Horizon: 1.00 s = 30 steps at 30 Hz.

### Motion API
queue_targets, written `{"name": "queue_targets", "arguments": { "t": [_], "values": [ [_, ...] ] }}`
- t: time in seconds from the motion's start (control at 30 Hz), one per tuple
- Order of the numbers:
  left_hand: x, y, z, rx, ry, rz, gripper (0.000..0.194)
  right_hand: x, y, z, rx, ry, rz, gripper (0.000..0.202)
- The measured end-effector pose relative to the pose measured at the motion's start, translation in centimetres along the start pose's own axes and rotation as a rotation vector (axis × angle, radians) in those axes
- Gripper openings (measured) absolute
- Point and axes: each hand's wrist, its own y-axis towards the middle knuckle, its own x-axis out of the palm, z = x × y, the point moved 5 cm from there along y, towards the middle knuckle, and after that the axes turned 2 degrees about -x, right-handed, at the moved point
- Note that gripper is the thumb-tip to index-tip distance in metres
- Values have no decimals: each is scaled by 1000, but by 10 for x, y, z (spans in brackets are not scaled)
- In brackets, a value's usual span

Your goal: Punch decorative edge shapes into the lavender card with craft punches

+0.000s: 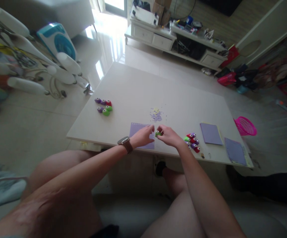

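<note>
On the white tabletop (178, 96) I count: one small green piece with an eye (157, 134), pinched in my right hand's (168, 135) fingers beside one punched purple sheet (135, 129); my left hand (144, 135), fingers parted, nothing visible between, over that sheet; paper bits (156, 115) beyond.

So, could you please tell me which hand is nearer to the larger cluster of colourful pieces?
Right. The right hand, holding a green piece, is just left of the cluster; the left hand is farther left, over a purple sheet.
</note>
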Motion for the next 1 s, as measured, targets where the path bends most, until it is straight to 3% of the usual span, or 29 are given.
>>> {"name": "queue_targets", "arguments": {
  "t": [0.07, 0.17, 0.37, 0.47, 0.57, 0.63, 0.77, 0.87, 1.0],
  "values": [
    [-12, 5, 7, 64, -159, 73, 40, -5, 1, -5, -26, 112, 89, 14],
    [-27, 10, 15, 126, -313, 126, 29, -9, 3, -12, -61, 233, 216, 16],
    [-59, 1, 13, 82, -227, 245, 21, -6, 7, -26, -99, 562, 328, 19],
    [-80, -10, -6, 0, -23, 308, 21, -4, 4, -36, -114, 551, 409, 19],
    [-102, -24, -40, -192, 153, 363, 29, 3, 2, -43, -124, 481, 406, 14],
    [-114, -36, -69, -383, 186, 397, 31, 8, 1, -45, -137, 430, 400, 12],
    [-129, -63, -109, -555, 234, 467, 31, 12, 2, -44, -163, 321, 390, 9],
    [-132, -80, -125, -634, 233, 504, 30, 11, 1, -43, -175, 243, 355, 10],
    [-131, -85, -126, -659, 205, 550, 37, 7, -5, -37, -176, 214, 331, 10]
  ]
}}
